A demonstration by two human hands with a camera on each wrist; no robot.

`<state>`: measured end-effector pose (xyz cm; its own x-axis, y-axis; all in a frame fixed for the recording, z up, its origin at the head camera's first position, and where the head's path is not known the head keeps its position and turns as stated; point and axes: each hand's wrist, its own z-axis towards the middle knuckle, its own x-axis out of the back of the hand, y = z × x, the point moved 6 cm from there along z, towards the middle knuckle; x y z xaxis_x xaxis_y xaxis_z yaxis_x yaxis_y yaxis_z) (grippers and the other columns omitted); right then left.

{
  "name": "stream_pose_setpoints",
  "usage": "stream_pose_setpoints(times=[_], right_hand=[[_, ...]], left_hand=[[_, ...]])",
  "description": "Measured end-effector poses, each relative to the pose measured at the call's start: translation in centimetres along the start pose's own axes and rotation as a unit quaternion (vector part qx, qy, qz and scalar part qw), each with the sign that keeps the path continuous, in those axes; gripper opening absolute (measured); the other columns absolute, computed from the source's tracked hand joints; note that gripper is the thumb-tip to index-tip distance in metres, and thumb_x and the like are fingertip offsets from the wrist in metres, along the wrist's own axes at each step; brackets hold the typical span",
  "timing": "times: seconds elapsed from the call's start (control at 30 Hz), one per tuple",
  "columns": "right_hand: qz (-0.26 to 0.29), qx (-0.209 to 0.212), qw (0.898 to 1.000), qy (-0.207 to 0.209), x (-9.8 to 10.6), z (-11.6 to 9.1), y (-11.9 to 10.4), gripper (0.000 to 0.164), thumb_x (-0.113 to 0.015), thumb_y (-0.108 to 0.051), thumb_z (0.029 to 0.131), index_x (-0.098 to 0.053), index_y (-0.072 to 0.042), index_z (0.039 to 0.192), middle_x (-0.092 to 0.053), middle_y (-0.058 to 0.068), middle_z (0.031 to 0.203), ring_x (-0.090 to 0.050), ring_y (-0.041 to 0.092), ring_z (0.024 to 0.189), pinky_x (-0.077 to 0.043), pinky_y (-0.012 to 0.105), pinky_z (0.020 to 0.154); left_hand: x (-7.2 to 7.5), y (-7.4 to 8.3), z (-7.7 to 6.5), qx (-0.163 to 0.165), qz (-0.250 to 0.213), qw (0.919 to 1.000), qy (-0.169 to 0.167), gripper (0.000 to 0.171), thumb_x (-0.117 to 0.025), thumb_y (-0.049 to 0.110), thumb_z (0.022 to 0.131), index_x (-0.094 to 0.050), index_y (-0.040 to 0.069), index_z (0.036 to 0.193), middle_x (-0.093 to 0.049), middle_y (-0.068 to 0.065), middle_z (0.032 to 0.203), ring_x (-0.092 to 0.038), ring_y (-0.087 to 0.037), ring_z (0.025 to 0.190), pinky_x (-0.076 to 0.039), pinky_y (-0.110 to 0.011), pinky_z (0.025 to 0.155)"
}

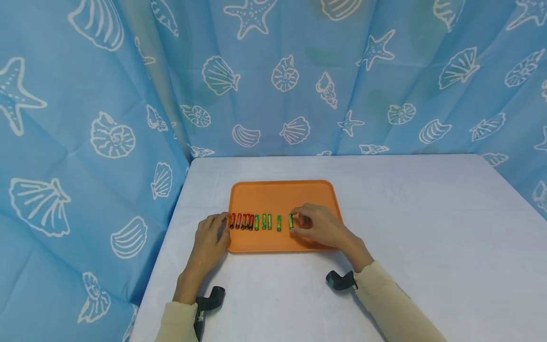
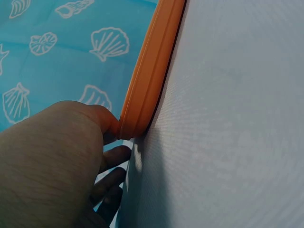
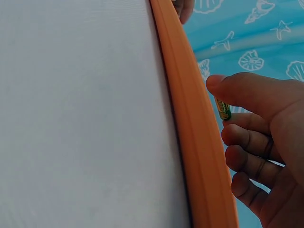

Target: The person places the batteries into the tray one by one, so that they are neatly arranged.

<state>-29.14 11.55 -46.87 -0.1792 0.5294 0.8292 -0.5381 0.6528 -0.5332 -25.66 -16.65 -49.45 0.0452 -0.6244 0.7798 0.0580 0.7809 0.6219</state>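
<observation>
An orange tray [image 1: 282, 194] lies on the white-covered table with a row of small batteries across it. Several red-and-black batteries [image 1: 238, 221] stand side by side at the left, and several green ones [image 1: 264, 222] follow to the right. My right hand [image 1: 318, 225] pinches the rightmost green battery [image 1: 291, 221] between thumb and index finger, its other fingers bent below. In the right wrist view, that battery [image 3: 223, 109] shows beyond the tray's rim. My left hand [image 1: 209, 242] touches the tray's left edge; in the left wrist view, its thumb meets the tray's corner and the fingers are loosely bent.
The white tablecloth [image 1: 427, 228] extends right of the tray and in front of it. A blue curtain [image 1: 265, 104] with shells and starfish hangs behind the table and along its left side. Black wrist mounts [image 1: 340, 280] sit by both sleeves.
</observation>
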Motion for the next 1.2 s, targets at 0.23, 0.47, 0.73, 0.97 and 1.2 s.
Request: stream_pose_setpoints(times=[0.23,0.47,0.73,0.97,1.2], right_hand=[[0.014,-0.014,1.0,-0.014,-0.5,0.1,0.2,0.042,-0.08,-0.032,0.086,-0.067,-0.012,0.12,-0.054,-0.006,0.084,-0.049,0.012,0.076,-0.044,0.028,0.065],[0.015,-0.011,1.0,-0.016,-0.6,0.1,0.3,0.041,-0.08,-0.032,0.087,-0.067,-0.012,0.12,-0.053,-0.006,0.084,-0.049,0.012,0.075,-0.044,0.027,0.064],[0.018,0.008,1.0,-0.007,-1.1,0.3,0.3,0.041,-0.079,-0.031,0.087,-0.067,-0.01,0.12,-0.054,-0.006,0.083,-0.049,0.011,0.073,-0.045,0.026,0.063],[0.042,-0.017,0.999,-0.006,-0.6,-0.1,0.7,0.044,-0.075,-0.034,0.091,-0.065,-0.007,0.126,-0.056,-0.006,0.086,-0.051,0.012,0.075,-0.046,0.027,0.065],[0.049,-0.017,0.997,0.053,1.8,-1.3,1.4,0.028,-0.07,-0.022,0.096,-0.068,-0.003,0.117,-0.057,-0.006,0.086,-0.052,0.012,0.074,-0.049,0.028,0.065]], left_hand=[[-0.1,0.2,0.0,-0.004,0.0,1.0,0.003,0.044,-0.05,0.024,0.103,-0.048,0.014,0.147,-0.047,-0.01,0.144,-0.032,-0.031,0.14,-0.032,-0.054,0.114],[-0.2,0.5,0.0,-0.004,0.001,1.0,0.003,0.045,-0.05,0.024,0.103,-0.048,0.013,0.147,-0.046,-0.01,0.144,-0.031,-0.031,0.14,-0.032,-0.054,0.114],[-0.2,0.6,-0.1,0.0,-0.002,1.0,0.003,0.045,-0.05,0.023,0.103,-0.049,0.014,0.147,-0.046,-0.01,0.144,-0.031,-0.032,0.141,-0.031,-0.054,0.114],[-0.5,0.6,-0.2,-0.003,-0.007,1.0,0.0,0.044,-0.05,0.023,0.103,-0.048,0.013,0.147,-0.046,-0.01,0.144,-0.031,-0.032,0.14,-0.032,-0.055,0.114],[0.3,0.0,0.0,-0.01,-0.043,0.999,-0.01,0.045,-0.046,0.025,0.106,-0.044,0.011,0.149,-0.047,-0.012,0.144,-0.033,-0.032,0.141,-0.031,-0.054,0.114]])
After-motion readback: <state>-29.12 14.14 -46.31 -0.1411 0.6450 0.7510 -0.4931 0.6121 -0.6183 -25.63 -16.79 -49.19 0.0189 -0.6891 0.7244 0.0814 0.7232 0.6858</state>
